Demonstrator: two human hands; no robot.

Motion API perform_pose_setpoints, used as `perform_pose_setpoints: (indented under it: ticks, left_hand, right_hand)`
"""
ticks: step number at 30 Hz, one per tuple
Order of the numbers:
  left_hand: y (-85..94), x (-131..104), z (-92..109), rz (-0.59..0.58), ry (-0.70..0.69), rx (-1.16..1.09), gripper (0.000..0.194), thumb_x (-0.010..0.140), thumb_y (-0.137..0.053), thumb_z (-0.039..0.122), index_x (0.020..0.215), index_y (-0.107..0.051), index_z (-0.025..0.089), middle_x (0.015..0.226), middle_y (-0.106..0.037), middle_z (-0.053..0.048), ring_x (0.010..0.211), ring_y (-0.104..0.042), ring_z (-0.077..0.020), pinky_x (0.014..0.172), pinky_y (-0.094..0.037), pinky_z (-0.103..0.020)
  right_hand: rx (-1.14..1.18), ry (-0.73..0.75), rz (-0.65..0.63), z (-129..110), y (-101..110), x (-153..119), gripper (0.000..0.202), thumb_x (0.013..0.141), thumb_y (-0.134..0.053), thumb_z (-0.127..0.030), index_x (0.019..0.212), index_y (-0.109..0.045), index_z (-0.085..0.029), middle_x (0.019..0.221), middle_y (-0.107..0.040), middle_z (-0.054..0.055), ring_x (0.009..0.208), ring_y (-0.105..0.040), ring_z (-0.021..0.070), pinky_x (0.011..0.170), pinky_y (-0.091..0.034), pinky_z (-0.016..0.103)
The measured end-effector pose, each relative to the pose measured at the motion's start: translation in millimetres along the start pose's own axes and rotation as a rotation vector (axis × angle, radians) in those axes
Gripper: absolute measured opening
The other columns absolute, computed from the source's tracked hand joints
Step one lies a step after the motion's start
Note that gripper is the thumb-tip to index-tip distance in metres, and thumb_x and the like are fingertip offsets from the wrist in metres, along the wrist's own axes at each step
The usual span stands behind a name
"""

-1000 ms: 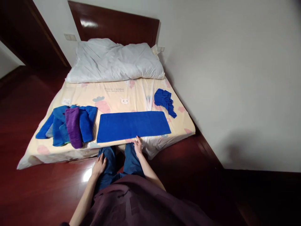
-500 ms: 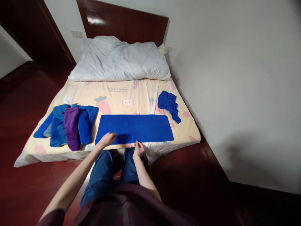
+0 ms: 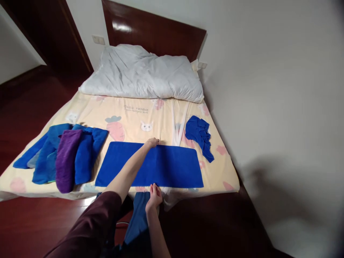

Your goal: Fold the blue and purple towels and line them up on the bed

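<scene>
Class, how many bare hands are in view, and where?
2: the left hand at the far edge of the flat, rectangular blue cloth; the right hand at its near edge.

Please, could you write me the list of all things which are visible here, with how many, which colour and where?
flat towel: one, blue, spread along near bed edge
purple cloth: one, purple, on the heap
heap of cloths: several, overlapping, blue, teal and grey, left on bed
crumpled cloth: one, blue, right on bed
bed sheet: one, cream with pink prints, under the cloths
quilt: one, whitish, by the headboard
headboard: one, dark red-brown, far end
wall plates: two, pale, either side of headboard
floor: one, dark red, around bed
trousers: one pair, blue, below bed edge
left hand: one, bare, at towel's far edge, grip unclear
right hand: one, bare, at towel's near edge
</scene>
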State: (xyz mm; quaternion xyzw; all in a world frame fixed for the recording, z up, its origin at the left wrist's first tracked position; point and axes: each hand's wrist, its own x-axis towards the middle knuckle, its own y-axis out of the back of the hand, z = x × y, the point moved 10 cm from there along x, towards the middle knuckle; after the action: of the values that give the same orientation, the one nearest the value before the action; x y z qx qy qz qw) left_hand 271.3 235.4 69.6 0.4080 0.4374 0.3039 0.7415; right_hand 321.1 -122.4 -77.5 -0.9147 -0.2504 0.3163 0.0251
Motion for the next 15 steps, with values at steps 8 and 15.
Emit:
perform_pose_setpoints:
  ticks: [8,15]
  left_hand:
    - [-19.2,23.2,-2.6,-0.055,0.077,-0.083,0.023,0.083,-0.069,0.019,0.105,-0.076,0.019,0.105,-0.076,-0.012,0.102,-0.073,-0.0245,0.093,-0.055,-0.03]
    - [-4.1,16.5,-5.7,0.047,0.104,-0.155,0.027,0.091,-0.061,0.02,0.116,-0.069,0.016,0.109,-0.072,-0.015,0.102,-0.072,-0.0246,0.089,-0.055,-0.03]
  right_hand:
    - [0.04,-0.074,0.015,-1.8,1.5,-7.9,0.037,0.072,-0.084,-0.037,0.076,-0.051,-0.022,0.082,-0.07,0.004,0.095,-0.078,0.0307,0.099,-0.061,0.049]
    - [0.05,-0.175,0.071,2.2,8.8,-15.1,0.037,0.07,-0.082,-0.03,0.08,-0.047,-0.024,0.086,-0.071,0.005,0.096,-0.078,0.031,0.099,-0.061,0.044]
